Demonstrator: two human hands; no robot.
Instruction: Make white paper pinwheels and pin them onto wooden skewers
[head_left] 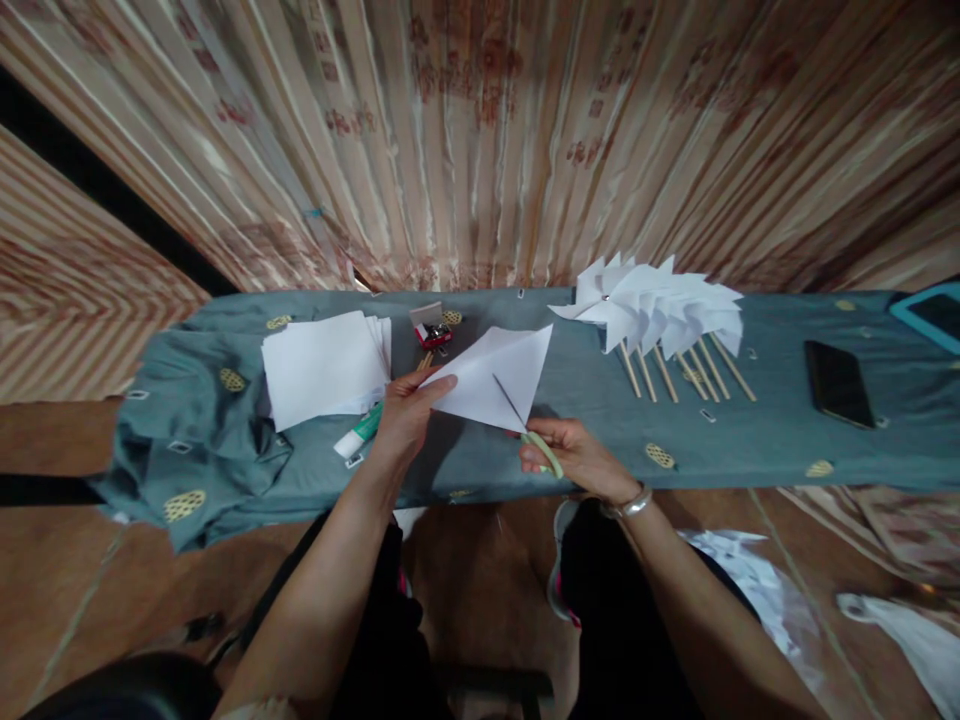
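My left hand (409,408) pinches the left corner of a white sheet of paper (484,365), holding it above the cloth-covered table. In my right hand (570,452) are scissors (544,450) with pale green handles. One dark blade lies across the face of the paper, pointing up and left from its lower right corner; the other blade is hidden behind the sheet. Beside my left hand lie a green and white glue stick (360,432) and a stack of white paper (322,365). Behind that hand sits a small red open box (432,328) with shiny bits inside.
Several white paper pinwheels (652,305) on wooden sticks lie overlapped at the back right. Farther right are a black phone (838,383) and a blue-edged device (934,312). A pleated curtain (480,150) hangs behind the table. White paper scraps (750,580) lie low on the right.
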